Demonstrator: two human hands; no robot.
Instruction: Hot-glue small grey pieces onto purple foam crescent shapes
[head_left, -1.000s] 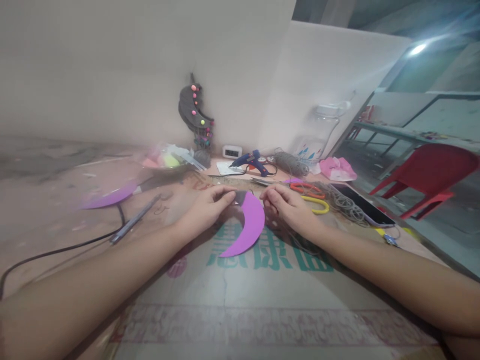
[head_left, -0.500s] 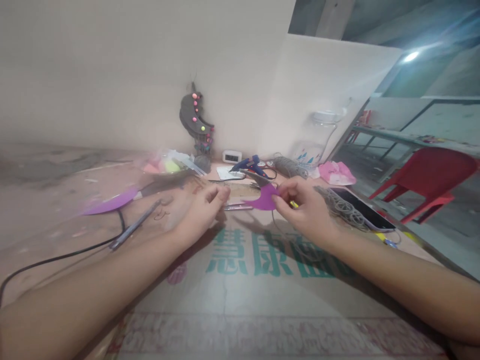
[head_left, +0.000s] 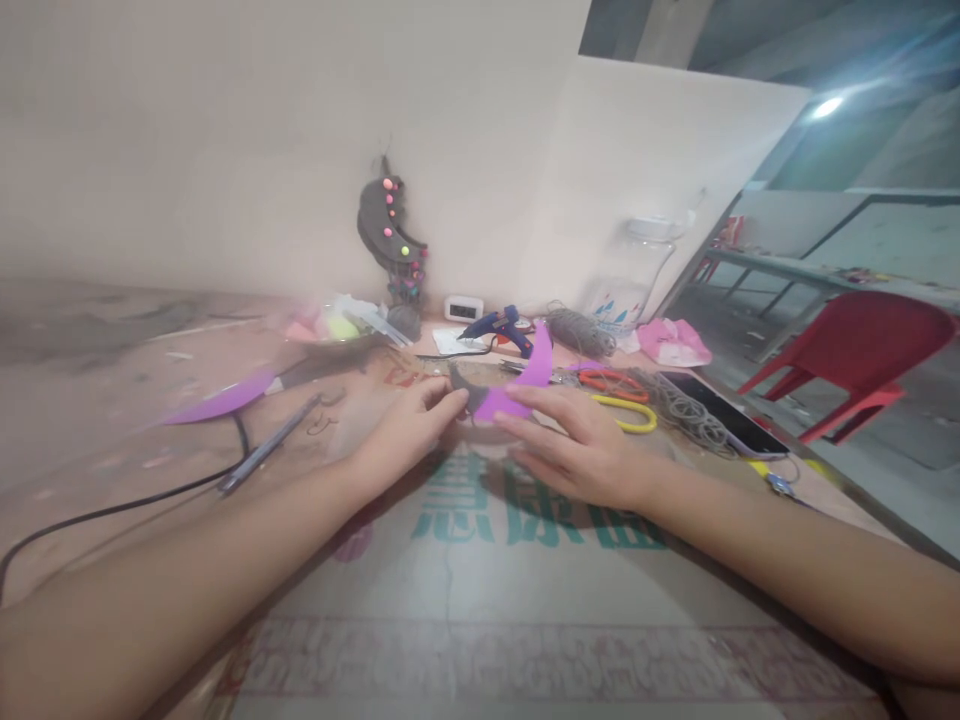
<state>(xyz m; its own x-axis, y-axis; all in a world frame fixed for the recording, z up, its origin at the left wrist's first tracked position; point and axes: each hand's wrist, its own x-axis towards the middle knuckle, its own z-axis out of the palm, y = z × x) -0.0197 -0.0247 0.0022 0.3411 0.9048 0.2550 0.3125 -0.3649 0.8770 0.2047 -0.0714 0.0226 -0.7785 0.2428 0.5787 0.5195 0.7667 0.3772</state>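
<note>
A purple crescent cutout (head_left: 538, 362), partly wrapped in grey yarn (head_left: 469, 392), is between my hands above the cardboard. My left hand (head_left: 416, 418) pinches the grey-wrapped part between thumb and fingers. Close to the purple part, my right hand (head_left: 589, 448) has its fingers stretched out and apart; whether a fingertip touches the crescent I cannot tell. Beyond my right hand lie scissors with an orange handle (head_left: 611, 383) and a yellow handle (head_left: 628, 413). Loose grey yarn (head_left: 694, 415) lies to the right of them.
A blue glue gun (head_left: 499, 328), a small clock (head_left: 464, 307) and a grey yarn ball (head_left: 581, 328) stand at the back. A phone (head_left: 724, 415) is at the right. Another purple piece (head_left: 221, 397) and a pen-like stick (head_left: 270, 445) lie left. A decorated grey crescent (head_left: 382, 225) hangs on the wall.
The crescent has turned between my hands, its purple tip now pointing up and away. My right hand gripped its purple part half a second ago; its fingers are now spread, while my left hand pinches the wrapped part.
</note>
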